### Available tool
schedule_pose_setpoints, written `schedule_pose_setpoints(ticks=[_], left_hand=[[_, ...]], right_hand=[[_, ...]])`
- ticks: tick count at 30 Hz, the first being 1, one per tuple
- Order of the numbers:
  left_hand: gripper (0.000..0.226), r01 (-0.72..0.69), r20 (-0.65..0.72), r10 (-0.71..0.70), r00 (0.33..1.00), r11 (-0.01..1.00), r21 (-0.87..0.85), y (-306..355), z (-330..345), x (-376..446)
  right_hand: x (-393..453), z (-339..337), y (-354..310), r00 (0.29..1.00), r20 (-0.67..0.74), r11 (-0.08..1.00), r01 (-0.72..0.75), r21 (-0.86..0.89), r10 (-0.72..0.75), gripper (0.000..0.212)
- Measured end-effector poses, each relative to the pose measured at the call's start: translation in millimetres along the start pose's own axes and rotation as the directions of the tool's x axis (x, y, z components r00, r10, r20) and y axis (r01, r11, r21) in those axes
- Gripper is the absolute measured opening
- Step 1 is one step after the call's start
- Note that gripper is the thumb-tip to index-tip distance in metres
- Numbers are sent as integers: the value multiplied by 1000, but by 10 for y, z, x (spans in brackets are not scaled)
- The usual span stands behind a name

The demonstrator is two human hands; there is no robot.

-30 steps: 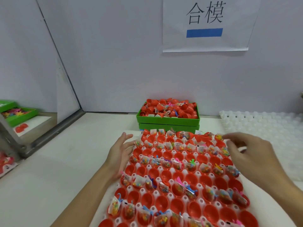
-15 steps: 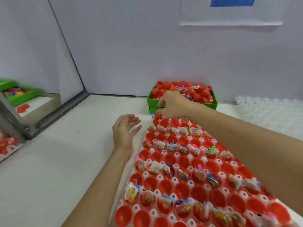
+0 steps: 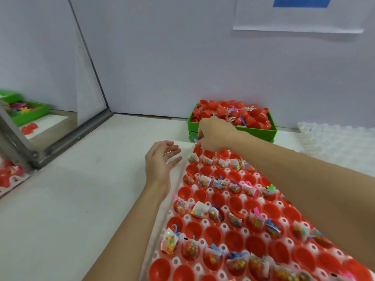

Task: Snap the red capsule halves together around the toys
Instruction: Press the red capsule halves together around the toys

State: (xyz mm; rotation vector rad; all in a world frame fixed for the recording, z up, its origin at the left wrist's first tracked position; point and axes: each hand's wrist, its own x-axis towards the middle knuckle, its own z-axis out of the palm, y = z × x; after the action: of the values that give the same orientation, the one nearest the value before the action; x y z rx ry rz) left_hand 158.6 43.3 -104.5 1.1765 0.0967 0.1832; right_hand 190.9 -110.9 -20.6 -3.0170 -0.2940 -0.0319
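A white tray (image 3: 157, 226) full of red capsule halves (image 3: 215, 234) lies in front of me; many halves hold small bagged toys (image 3: 199, 208), others are hollow. My right hand (image 3: 213, 134) reaches across to the tray's far left corner, fingers curled down and pinching a small toy bag with a blue bit (image 3: 195, 138). My left hand (image 3: 160, 161) hovers with relaxed fingers just left of the tray's far edge, holding nothing.
A green bin (image 3: 253, 131) heaped with red capsules and toys stands against the back wall. A stack of clear white trays (image 3: 334, 142) sits at the right. A metal frame rail (image 3: 71, 136) and another green bin (image 3: 30, 112) lie to the left.
My right hand swung from the tray's right side to its far left corner and closed on a toy bag. My left hand lifted slightly off the tray edge. The view tilted down.
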Motion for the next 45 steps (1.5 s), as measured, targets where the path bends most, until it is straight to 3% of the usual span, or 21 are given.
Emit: schedule_pose_setpoints(ticks=[3,7,11,14,17,21,23,25,30,37,40,45], left_hand=[[24,4,2,-4,1000,1000,3,-1,-8,3],[24,2,23,-2,1000,1000,1,5,-18,0],[25,-20,82,15,996,998,53,-2,-9,-1],[27,-44,156,19,988,987,158,-2,4,-14],[26,-130,239,39,970,916,380,55,27,-40],[26,-363,393,121,912,683,634,374,131,-159],[25,-489,487,162,858,550,677,568,258,-311],[20,-581,578,177,796,488,651,722,443,-538],[9,-701,773,85,629,492,516,746,856,-1172],[39,-709,801,41,597,496,502,503,805,-1392],[40,-721,799,87,596,496,484,448,777,-1399],[47,-743,791,169,587,501,444,432,757,-1386]], right_hand=[[-87,28,65,990,-143,984,40,174,-15,27],[-439,31,195,944,-319,817,120,564,82,31],[-1004,89,509,911,-376,686,167,708,167,9],[-1469,65,793,892,-389,660,150,736,230,5],[-1853,40,1011,894,-341,618,97,780,291,6],[-2156,65,1188,891,-301,569,59,820,341,6],[-2231,87,1215,892,-288,546,57,836,348,10],[-2278,114,1181,884,-294,500,80,862,364,16],[-2309,207,983,889,-295,465,108,879,351,24],[-2306,182,783,911,-264,412,118,903,318,22],[-2320,137,737,904,-293,422,145,895,310,35],[-2329,110,726,897,-328,451,171,876,297,35]])
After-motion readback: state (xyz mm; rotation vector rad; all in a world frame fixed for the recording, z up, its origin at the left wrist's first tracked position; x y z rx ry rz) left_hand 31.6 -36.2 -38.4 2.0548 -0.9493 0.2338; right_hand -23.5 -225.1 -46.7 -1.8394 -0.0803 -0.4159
